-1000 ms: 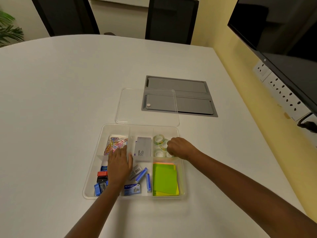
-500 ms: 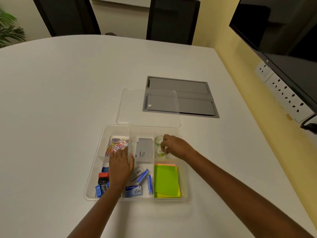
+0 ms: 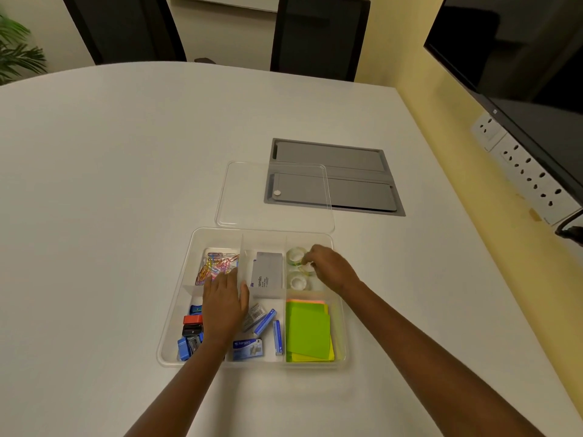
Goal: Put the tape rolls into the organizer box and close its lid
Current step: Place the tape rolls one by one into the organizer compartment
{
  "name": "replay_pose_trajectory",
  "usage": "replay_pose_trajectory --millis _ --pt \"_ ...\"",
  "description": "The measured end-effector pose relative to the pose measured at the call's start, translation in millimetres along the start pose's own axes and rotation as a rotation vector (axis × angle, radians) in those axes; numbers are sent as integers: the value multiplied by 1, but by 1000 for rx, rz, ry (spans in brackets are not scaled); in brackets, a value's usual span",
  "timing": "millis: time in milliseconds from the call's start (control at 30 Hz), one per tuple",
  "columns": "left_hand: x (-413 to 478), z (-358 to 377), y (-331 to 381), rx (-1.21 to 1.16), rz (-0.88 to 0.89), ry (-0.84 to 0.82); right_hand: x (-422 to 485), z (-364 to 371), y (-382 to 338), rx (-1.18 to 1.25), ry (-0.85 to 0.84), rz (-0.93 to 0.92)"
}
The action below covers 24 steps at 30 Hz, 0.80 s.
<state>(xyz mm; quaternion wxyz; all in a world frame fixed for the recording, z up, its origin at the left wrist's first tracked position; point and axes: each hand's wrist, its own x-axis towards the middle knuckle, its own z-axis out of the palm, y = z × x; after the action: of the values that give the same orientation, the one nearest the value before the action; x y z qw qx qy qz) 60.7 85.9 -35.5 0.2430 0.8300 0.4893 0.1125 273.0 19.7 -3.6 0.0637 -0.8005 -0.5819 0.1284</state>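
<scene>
In the head view, the step in hand looks like settling the tape rolls (image 3: 298, 269) into the far-right compartment of the organizer box (image 3: 176, 313), and doing it well means laying each roll flat and below the rim, so that none stands proud of the dividers and fouls the lid (image 3: 252, 212) when it comes down. At least 2 clear rolls show in that compartment, 1 behind the other, with a third perhaps under the fingers (the clear plastic makes the count hard to read). The right hand (image 3: 329, 268) reaches in over the box's right wall, wrist raised and knuckles up, its fingertips (image 3: 307, 263) curled down onto a roll; the grip is pinched lightly on or against that roll, though whether it truly holds it or only nudges it cannot be told. The left hand (image 3: 224, 302) lies flat, palm down, over the box's left-middle compartments, fingers extended toward the coloured paper clips (image 3: 214, 263), its grip released and holding nothing; I judge it is steadying the box on the white surface (image 3: 110, 184). The lid lies flat just behind the box's far edge, partly over a grey panel (image 3: 356, 181) set in the surface, within easy reach for closing once the rolls sit low.
</scene>
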Motion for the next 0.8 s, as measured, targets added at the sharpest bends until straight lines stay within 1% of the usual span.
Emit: replay_pose_trajectory --millis 67,100,200,267,333,367,400,433,500,600,633,700,733,800 --pt "0 0 0 -2 -5 -4 4 -4 -4 -46 39 4" --pt "1 0 0 1 -6 -5 7 -4 -7 -24 38 17" --pt "0 0 0 0 -9 -4 12 -3 -11 -129 -23 14" --pt "0 0 -1 7 -10 -10 8 -3 -15 -63 7 81" --pt "1 1 -1 7 -10 -11 5 -11 -20 -153 -70 89" --pt "1 1 -1 4 -9 -7 4 -12 -20 -261 -56 86" --pt "1 1 -1 3 -7 -2 4 -12 -17 -291 -17 95" --pt "0 1 -1 3 -6 0 3 -8 -12 -339 43 61" --pt "0 1 -1 -6 -7 -1 -2 -6 -10 -389 25 51" --pt "1 1 -1 -36 -15 -1 -8 -2 -6 -512 59 -12" --pt "1 1 -1 -39 -15 0 -9 2 -4 -511 11 -10" --pt "1 0 0 -36 -9 9 -11 5 -5 -521 6 21" --pt "1 0 0 -27 -7 11 -12 4 -6 -534 33 23" --pt "1 0 0 -12 -8 8 -10 7 -5 -508 3 53"
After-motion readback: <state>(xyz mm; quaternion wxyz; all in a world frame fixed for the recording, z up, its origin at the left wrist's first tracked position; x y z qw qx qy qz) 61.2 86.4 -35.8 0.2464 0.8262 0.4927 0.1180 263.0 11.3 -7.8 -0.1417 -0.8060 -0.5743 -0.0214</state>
